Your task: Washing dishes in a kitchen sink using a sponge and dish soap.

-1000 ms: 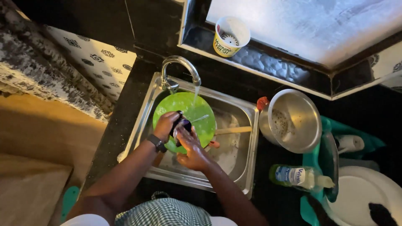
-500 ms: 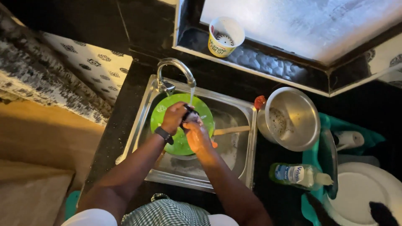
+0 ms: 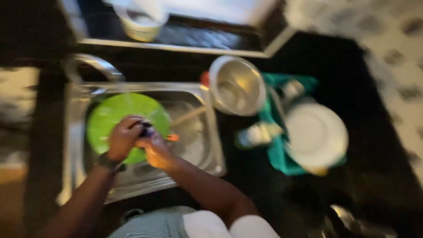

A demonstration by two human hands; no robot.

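Both hands are together over the sink (image 3: 211, 132): the left hand (image 3: 123, 137) and right hand (image 3: 154, 150) close around a small dark object (image 3: 146, 130), scrubbing it above the green plate (image 3: 110, 119). The view has swung right since a moment ago, blurring everything, yet the hands stay put. Beside the sink on the dark worktop (image 3: 246, 176) sit a steel bowl (image 3: 237, 86) and a white plate (image 3: 315, 134).

We count one green plate (image 3: 112, 119), one steel pot (image 3: 238, 86), one white plate (image 3: 315, 134), one cup (image 3: 139, 20), one bottle (image 3: 255, 134).
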